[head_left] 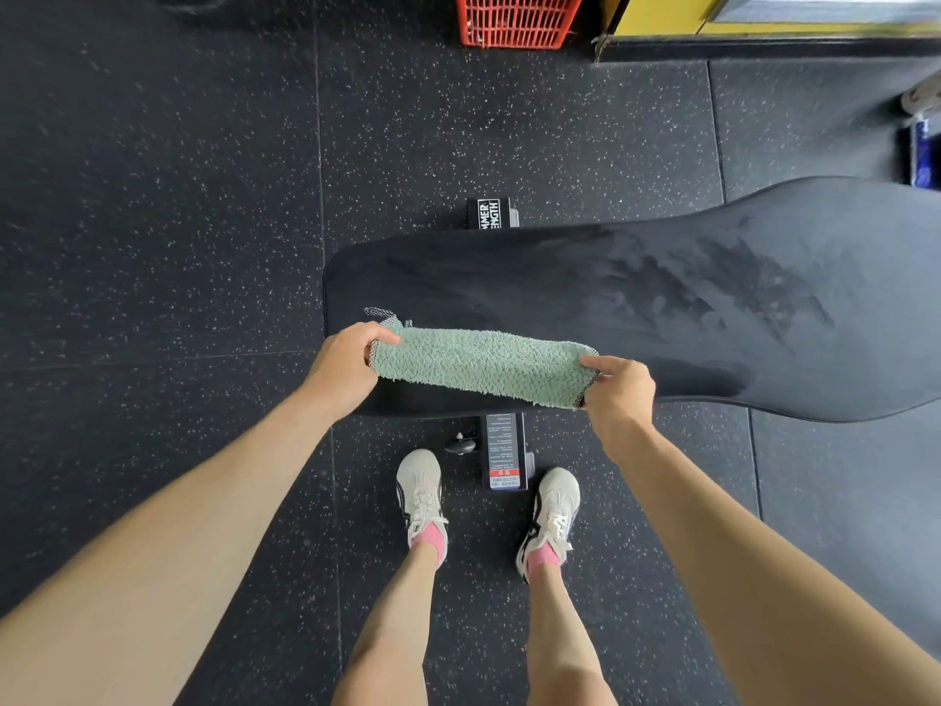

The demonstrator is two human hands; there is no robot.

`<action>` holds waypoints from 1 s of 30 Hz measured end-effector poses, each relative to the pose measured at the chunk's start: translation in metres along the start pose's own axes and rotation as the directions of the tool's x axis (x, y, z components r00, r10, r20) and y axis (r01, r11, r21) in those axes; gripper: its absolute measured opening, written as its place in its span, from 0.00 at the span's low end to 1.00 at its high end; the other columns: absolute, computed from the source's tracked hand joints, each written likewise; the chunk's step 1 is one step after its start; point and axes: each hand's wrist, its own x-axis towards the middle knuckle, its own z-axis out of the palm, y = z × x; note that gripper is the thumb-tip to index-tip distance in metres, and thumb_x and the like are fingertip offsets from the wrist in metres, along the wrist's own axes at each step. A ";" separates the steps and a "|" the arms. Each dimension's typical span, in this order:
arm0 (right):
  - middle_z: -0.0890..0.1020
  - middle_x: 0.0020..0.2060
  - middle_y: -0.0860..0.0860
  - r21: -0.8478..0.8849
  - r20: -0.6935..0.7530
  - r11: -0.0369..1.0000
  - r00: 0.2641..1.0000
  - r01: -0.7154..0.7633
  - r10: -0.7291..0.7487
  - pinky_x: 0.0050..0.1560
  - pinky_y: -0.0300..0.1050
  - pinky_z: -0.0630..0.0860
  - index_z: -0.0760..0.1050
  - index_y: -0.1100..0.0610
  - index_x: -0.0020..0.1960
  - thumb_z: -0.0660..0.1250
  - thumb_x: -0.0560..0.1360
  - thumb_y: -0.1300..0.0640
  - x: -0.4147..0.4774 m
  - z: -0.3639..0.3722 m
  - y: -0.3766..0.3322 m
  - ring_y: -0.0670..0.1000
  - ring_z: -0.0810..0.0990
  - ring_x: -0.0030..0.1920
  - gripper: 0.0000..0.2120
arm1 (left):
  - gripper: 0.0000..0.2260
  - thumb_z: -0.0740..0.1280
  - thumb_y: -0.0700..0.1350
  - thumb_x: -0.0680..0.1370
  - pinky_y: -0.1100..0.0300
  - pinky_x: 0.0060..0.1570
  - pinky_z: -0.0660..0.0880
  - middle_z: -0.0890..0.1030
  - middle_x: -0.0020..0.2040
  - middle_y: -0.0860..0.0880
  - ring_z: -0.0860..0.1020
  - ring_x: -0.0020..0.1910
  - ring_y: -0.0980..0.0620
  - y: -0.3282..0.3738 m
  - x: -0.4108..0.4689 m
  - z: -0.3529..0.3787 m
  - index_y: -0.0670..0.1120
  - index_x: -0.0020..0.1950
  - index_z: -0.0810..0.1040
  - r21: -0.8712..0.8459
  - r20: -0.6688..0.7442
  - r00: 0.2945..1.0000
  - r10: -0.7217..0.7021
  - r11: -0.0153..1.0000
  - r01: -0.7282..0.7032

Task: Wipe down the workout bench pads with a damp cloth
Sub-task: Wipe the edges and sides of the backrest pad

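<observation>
Bare forearms (178,527) reach in from 7 and 5 o'clock to a cloth (478,366) stretched between the two hands. At its 9 o'clock end the left hand (346,369) grips it, thumb on top and fingers curled beneath. At the 3 o'clock end the right hand (618,392) pinches it. The hands are well apart, a cloth's length between them.

Folded into a long band, the cloth is mint-green terry with dark stitched edging at both ends, and one loose corner pokes out at 11 o'clock. It lies along the near edge of the bench pad (662,298), at the pad's narrow rounded end.

From there the black pad widens toward 3 o'clock and runs out of view. Damp streaks mark its wide part, and a darker wet patch sits just at 3 o'clock of the right hand.

White shoes (420,489) stand at 6 o'clock, either side of the bench foot (501,450). Speckled rubber floor (153,196) lies open at 9 and 12 o'clock of the pad's end. A red basket (517,17) sits far off at 12.
</observation>
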 end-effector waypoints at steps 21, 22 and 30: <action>0.80 0.41 0.54 0.603 0.073 0.773 0.979 -0.196 0.191 0.51 0.46 0.79 0.76 0.55 0.38 0.66 0.76 0.60 0.009 -0.006 -0.024 0.53 0.80 0.44 0.08 | 0.12 0.59 0.51 0.81 0.60 0.35 0.64 0.69 0.35 0.51 0.67 0.37 0.53 0.031 0.016 -0.004 0.43 0.46 0.72 -0.629 -0.201 0.905 -0.375 0.758 0.174; 0.80 0.41 0.54 0.561 0.069 0.810 0.985 -0.170 0.159 0.50 0.48 0.79 0.75 0.56 0.38 0.65 0.77 0.59 0.010 -0.003 -0.023 0.53 0.78 0.43 0.08 | 0.11 0.57 0.50 0.82 0.59 0.35 0.65 0.69 0.35 0.52 0.68 0.37 0.53 0.034 0.015 -0.003 0.43 0.48 0.71 -0.543 -0.245 0.906 -0.344 0.823 0.166; 0.74 0.37 0.48 0.235 -0.114 0.960 0.985 0.154 -0.130 0.36 0.42 0.67 0.70 0.55 0.54 0.57 0.82 0.58 0.009 0.006 -0.022 0.46 0.69 0.34 0.04 | 0.12 0.50 0.51 0.83 0.55 0.31 0.63 0.67 0.33 0.51 0.64 0.29 0.52 0.051 0.005 0.005 0.43 0.52 0.65 -0.395 -0.326 0.919 -0.222 0.915 0.081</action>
